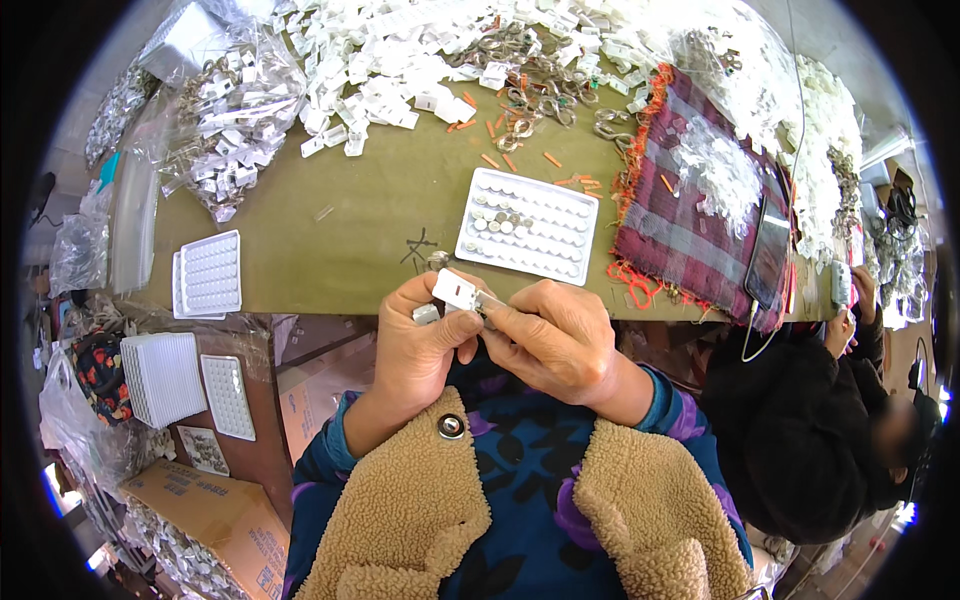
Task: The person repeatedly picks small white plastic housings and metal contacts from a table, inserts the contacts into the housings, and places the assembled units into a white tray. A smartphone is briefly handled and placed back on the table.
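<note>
Near the table's front edge, my left hand is closed around a small white plastic case. A second small white piece shows between the fingers of that hand. My right hand is pinched at the right end of the case, on a small metallic piece whose kind I cannot make out. Just beyond both hands lies a white tray with round wells. Several button cells sit in its wells. A small metal clip rests on the table by my left fingertips.
White plastic parts heap along the far side, beside metal clips and orange strips. A filled clear bag and trays stand left. At right are a plaid cloth, a phone and another person.
</note>
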`<state>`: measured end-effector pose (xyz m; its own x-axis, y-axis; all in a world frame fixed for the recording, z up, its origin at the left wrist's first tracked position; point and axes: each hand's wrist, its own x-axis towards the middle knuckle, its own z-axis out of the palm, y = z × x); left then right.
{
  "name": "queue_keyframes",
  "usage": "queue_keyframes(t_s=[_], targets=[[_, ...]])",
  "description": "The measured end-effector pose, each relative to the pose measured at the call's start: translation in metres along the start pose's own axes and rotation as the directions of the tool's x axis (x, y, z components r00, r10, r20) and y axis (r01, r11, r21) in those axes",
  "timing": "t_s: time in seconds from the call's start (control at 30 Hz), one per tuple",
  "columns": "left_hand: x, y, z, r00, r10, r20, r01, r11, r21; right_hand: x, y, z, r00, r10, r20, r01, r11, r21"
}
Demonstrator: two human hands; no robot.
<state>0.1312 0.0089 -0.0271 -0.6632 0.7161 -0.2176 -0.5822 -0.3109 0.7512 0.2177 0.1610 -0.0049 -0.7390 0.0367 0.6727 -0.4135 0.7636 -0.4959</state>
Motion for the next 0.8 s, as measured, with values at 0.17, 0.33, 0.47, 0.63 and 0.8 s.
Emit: queue_keyframes(t_s=[0.17,0.33,0.47,0.63,0.8], targets=[[-0.001,0.002,0.001,0.997,0.065,0.027,-0.066,0.997,0.038,0.003,-0.006,-0.002,0.993,0.113,0.044,-0.117,0.988,0.097],[-0.002,0.005,0.002,0.976,0.213,-0.039,-0.214,0.977,-0.012,0.002,-0.019,-0.005,0.879,0.460,0.124,-0.475,0.821,0.318],[-0.003,0.004,0.003,0.947,0.319,0.044,-0.322,0.941,0.106,0.001,-0.021,-0.004,0.844,0.509,0.168,-0.535,0.789,0.302],[-0.010,0.004,0.002,0.908,0.407,0.096,-0.415,0.849,0.328,-0.001,-0.019,0.001,0.890,0.454,0.047,-0.449,0.853,0.266],[-0.010,0.004,-0.002,0.852,0.490,0.184,-0.508,0.693,0.511,-0.002,-0.018,0.002,0.896,0.443,0.011,-0.432,0.868,0.245]])
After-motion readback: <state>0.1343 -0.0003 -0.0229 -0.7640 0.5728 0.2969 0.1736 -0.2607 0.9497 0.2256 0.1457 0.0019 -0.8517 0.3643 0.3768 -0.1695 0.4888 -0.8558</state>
